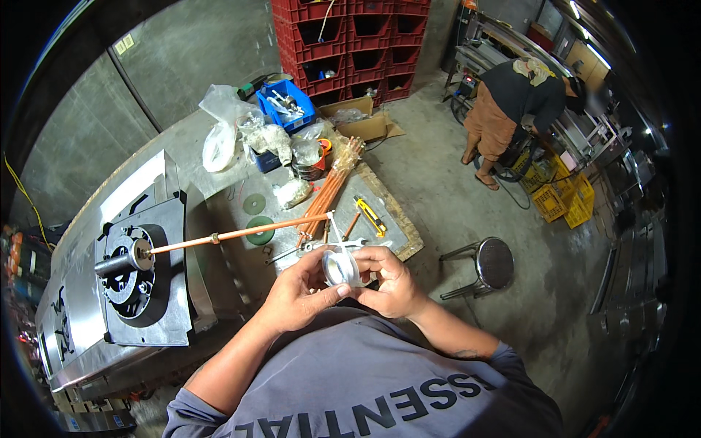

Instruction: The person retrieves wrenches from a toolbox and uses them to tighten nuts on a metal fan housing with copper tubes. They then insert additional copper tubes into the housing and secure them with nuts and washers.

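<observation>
Both hands, left hand [301,292] and right hand [391,281], pinch the white tape roll [341,268] between them, near the copper pipe [234,235] stretching left.

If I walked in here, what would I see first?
Probably the two hands, left hand and right hand, pinching a small white tape roll in the middle. Just behind, a long copper pipe pokes into a big metal stove burner on the left, with red crates stacked at the back.

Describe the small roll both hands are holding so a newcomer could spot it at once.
Start at the steel workbench; near its front edge the left hand and right hand meet. Between them sits the white tape roll, the only small white ring there, unlike the orange copper pipes behind.
</observation>
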### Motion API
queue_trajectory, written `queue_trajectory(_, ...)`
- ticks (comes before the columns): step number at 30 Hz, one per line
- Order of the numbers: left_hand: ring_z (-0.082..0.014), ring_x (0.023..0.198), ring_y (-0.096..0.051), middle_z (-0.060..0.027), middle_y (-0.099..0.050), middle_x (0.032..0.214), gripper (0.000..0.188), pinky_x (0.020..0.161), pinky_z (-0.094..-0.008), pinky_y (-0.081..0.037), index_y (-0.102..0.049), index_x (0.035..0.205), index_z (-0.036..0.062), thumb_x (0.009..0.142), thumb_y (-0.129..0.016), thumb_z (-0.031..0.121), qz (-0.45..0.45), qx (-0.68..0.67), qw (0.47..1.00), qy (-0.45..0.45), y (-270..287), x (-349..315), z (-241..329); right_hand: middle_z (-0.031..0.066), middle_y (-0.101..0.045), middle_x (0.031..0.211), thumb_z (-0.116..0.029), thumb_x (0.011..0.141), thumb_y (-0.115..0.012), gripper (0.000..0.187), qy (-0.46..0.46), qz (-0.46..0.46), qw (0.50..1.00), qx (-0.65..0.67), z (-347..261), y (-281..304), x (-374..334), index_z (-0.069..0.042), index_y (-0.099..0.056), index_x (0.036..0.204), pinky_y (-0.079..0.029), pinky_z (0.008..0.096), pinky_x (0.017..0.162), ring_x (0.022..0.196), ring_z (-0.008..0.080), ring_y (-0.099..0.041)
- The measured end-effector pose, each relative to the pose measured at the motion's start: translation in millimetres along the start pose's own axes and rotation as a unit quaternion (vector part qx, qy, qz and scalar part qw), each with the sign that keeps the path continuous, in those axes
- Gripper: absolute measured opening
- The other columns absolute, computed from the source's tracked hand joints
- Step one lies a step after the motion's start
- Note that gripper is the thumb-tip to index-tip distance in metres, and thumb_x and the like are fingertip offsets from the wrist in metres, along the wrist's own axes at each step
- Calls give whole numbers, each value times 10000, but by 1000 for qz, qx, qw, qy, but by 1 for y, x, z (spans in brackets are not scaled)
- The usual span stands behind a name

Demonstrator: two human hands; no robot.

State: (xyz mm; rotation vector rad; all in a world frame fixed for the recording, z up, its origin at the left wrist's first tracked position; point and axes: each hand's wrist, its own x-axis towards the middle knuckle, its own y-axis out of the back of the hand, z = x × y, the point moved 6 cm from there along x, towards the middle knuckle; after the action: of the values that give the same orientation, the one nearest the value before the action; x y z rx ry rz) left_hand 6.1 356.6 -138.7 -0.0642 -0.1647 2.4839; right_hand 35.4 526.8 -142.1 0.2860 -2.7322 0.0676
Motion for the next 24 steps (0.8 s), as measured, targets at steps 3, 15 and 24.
queue_trajectory(3, -172, 1068, -678, -113, -691, 1188, 537, 951, -325, -540, -540, 1407, -28, 952, -751, 165, 44, 143, 986, 78, 15, 7, -20, 39, -717, 1034, 18, 827, -760, 667, -30, -32, 997, 57, 10, 0, 3, -51, -465, 1421, -500, 305, 851, 985, 119, -658)
queue_trajectory(15, -228, 853, -728, -145, -715, 958, 292, 772, -321, -571, -716, 1187, 17, 899, -711, -32, 152, 393, 885, -197, 10, 15, 29, 60, -708, 1022, -80, 931, -767, 612, -124, -39, 966, 222, 35, -7, 12, -46, -440, 1446, -529, 264, 773, 869, 85, -642)
queue_trajectory(24, -251, 1185, -620, -203, -553, 1415, 591, 1016, -395, -522, -409, 1511, -80, 978, -578, 112, 145, -79, 983, 75, 39, 16, -24, 42, -683, 1031, -62, 945, -753, 361, -99, -30, 990, 97, 54, -14, 34, -53, -571, 1256, -510, 216, 702, 820, 44, -615)
